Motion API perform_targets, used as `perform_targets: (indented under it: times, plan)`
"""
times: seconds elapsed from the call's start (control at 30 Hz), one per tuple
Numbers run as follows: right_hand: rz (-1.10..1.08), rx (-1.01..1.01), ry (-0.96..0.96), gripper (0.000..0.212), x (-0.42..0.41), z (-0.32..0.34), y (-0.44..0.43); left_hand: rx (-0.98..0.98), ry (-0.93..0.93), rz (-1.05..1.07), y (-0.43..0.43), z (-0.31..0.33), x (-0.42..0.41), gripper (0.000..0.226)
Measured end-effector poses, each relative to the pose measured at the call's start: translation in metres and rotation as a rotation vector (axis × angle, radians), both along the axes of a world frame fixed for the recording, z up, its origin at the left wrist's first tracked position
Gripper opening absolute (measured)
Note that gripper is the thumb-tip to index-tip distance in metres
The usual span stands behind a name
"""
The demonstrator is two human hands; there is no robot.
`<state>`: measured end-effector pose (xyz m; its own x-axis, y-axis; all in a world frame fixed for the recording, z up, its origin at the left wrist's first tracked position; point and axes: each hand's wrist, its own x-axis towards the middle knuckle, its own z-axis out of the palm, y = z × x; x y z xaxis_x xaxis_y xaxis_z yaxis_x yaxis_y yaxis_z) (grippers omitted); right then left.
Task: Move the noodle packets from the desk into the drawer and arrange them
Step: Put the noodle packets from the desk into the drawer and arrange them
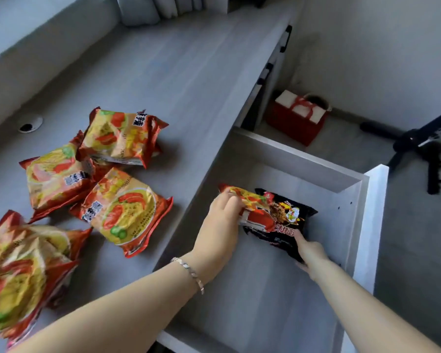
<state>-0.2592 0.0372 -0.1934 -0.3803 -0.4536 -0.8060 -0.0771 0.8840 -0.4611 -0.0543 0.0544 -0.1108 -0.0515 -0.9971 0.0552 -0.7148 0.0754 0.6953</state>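
Reaching down into the open drawer (316, 171), both hands work at two noodle packets lying against its far end. The left hand (220, 225), with a thin bracelet (189, 272) at the wrist, has its fingers closed around the near edge of a red and yellow packet (250, 202), holding it tilted so that it overlaps the left part of a black packet (288, 220). The right hand (309, 253) rests on the near right corner of the black packet with the forefinger stretched out flat on the wrapper; the other fingers are tucked under and out of sight, so whether they pinch the packet or only press on it I cannot tell. The black packet seems to lie flat on the drawer floor, close to the right-hand wall.

On the grey desk (163, 85) to the left, more red and yellow packets wait in a loose heap. One lies farthest back (124, 136), one to its left (57, 178), one nearest the drawer edge (124, 210), and these three overlap at their corners. A blurred bundle of packets (23, 271) sits at the near left edge of the view. A round cable hole (30, 124) is set in the desk top behind them.

Beyond the drawer, on the floor under the desk, stands a red bag (297, 118), and the dark legs of a tripod (418, 146) spread at the right.
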Motion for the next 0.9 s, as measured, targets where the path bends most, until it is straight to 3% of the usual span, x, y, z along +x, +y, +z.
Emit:
perform_targets:
  times: [0.1,0.27,0.4,0.47,0.53,0.6,0.63,0.73,0.83,0.9]
  plan:
    - [0.245,-0.020,0.087,0.026,-0.009,-0.006,0.008,0.097,-0.107,-0.033,-0.010,-0.028,-0.017,0.028]
    - [0.408,-0.152,0.118,0.032,-0.005,0.007,0.006,0.287,-0.148,-0.083,-0.024,-0.053,-0.024,0.013]
    - [0.508,-0.288,0.175,0.024,0.018,0.035,-0.005,0.499,-0.246,-0.143,-0.031,-0.036,-0.006,0.030]
    - [0.591,-0.366,0.191,0.021,0.037,0.056,-0.010,0.375,-0.364,-0.188,-0.029,-0.007,0.012,0.028]
    - [0.678,-0.467,0.196,0.020,0.065,0.080,-0.014,0.074,-0.384,-0.175,-0.021,0.027,0.038,0.027]
    - [0.749,-0.616,0.216,0.020,0.098,0.104,-0.016,-0.150,-0.410,-0.061,-0.006,0.051,0.074,0.021]
    - [0.794,-0.694,0.223,0.020,0.117,0.116,-0.015,-0.166,-0.446,0.042,0.002,0.058,0.094,0.022]
    - [1.066,-0.842,0.202,0.032,0.179,0.141,-0.008,0.161,-0.605,0.347,0.023,0.074,0.144,0.047]
    - [1.414,-0.747,0.278,0.067,0.239,0.145,0.005,0.619,-0.571,0.504,0.039,0.083,0.186,0.098]
    - [1.581,-0.628,0.371,0.094,0.269,0.138,0.011,0.796,-0.562,0.494,0.048,0.087,0.207,0.126]
